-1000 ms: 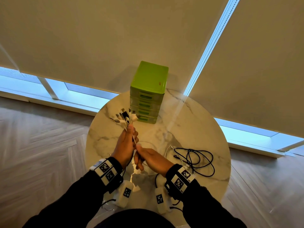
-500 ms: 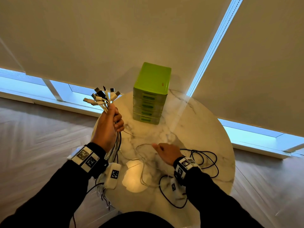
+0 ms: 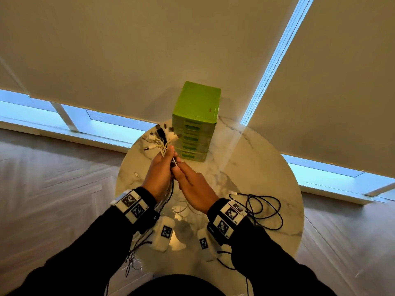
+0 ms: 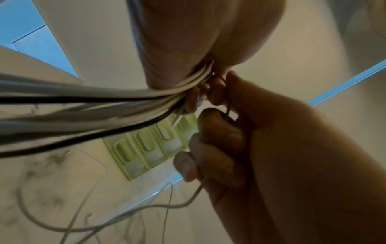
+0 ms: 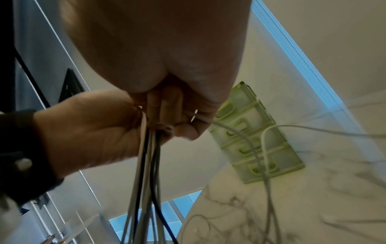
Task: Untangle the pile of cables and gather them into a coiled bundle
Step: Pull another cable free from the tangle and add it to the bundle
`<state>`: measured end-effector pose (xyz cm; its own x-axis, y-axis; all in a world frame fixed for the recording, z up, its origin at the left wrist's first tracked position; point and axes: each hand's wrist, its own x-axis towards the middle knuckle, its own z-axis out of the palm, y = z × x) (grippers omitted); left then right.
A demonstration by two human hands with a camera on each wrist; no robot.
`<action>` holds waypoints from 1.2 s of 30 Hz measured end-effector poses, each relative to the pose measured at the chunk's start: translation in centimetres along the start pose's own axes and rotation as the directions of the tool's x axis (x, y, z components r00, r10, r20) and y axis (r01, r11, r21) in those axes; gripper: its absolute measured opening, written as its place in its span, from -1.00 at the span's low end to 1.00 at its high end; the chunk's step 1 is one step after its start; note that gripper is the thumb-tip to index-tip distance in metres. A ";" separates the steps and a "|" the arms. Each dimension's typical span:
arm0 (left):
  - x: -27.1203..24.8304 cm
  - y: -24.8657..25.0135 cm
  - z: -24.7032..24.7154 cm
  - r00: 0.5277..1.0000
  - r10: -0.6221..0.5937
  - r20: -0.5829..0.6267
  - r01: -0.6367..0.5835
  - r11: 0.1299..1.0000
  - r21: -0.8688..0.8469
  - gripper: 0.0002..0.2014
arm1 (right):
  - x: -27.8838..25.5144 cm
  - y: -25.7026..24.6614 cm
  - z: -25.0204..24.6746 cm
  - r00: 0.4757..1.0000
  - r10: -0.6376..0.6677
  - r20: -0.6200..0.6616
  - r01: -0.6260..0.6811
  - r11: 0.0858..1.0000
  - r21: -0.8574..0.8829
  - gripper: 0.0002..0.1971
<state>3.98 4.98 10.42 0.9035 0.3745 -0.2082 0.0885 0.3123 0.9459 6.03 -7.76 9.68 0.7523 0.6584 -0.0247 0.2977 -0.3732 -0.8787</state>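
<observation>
Cables, thin white and black ones gathered plug-ends up into a bunch [image 3: 164, 144], stand in the left hand [image 3: 159, 175], whose fingers are curled tight round them above the round white marble table [image 3: 267, 167]. The right hand [image 3: 193, 185] meets it just below, fingers curled and pinching a thin white cable [image 4: 188, 200] that trails down to the tabletop. The bunch's tails hang over the table's near edge. A loose black cable loop [image 3: 264, 210] lies near the right edge, well apart from the hands. A green plastic drawer unit [image 3: 197, 120] stands at the far edge.

These cords look light, limp and smooth, so they probably slide through a loose grip and snag on each other's plugs. Holding just below the connectors, where the left hand grips, seems the firmest purchase; the slack is best drawn through lightly closed fingers, not yanked.
</observation>
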 end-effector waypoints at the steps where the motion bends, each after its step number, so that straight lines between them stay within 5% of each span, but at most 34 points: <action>1: 0.3 0.2 -0.1 0.999 0.012 -0.030 -0.013 1.000 -0.027 -0.62 | -0.3 0.5 0.0 0.999 0.022 0.025 -0.024 0.999 0.049 -0.59; 7: 1.7 3.6 -1.2 0.993 0.044 -0.112 -0.077 0.947 -0.312 -0.66 | -2.6 4.6 0.1 0.969 0.084 0.230 -0.091 0.996 0.021 -0.54; 17: 1.0 5.2 -2.3 0.981 0.193 0.027 -0.190 0.977 -0.096 -0.64 | 0.4 8.7 -3.5 0.928 0.176 0.328 -0.064 0.944 -0.323 -0.65; 21: 1.2 6.9 -3.5 0.970 0.241 -0.036 -0.244 0.964 -0.105 -0.64 | 0.5 11.4 -6.0 0.840 0.379 0.388 -0.065 0.781 -0.622 -0.59; 23: 1.3 7.9 -4.2 0.964 0.258 -0.068 -0.265 0.957 -0.116 -0.65 | 0.0 12.6 -7.2 0.855 0.431 0.287 -0.102 0.685 -0.722 -0.59; 25: 1.4 8.1 -4.5 0.962 0.265 -0.068 -0.272 0.955 -0.118 -0.65 | -0.5 12.6 -8.5 0.911 0.372 0.178 -0.155 0.710 -0.687 -0.62; 30: 1.3 5.2 -2.0 0.974 0.212 0.080 -0.211 0.977 -0.021 -0.67 | 0.0 7.4 -9.8 0.995 0.095 0.001 -0.092 0.969 -0.231 -0.69; 33: 0.3 3.2 0.5 0.971 0.117 0.208 -0.141 0.984 0.106 -0.74 | 0.3 3.9 -10.3 0.998 0.048 -0.043 -0.055 0.985 -0.166 -0.72; 36: -0.5 2.3 2.7 0.962 0.019 0.273 -0.084 0.970 0.227 -0.61 | -0.2 1.8 -10.5 0.998 -0.019 -0.063 0.001 0.960 -0.279 -0.75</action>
<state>4.85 3.16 13.37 0.9852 0.1278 -0.1140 0.1051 0.0738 0.9917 12.61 -15.42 13.13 0.7820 0.6229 0.0224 0.4504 -0.5399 -0.7110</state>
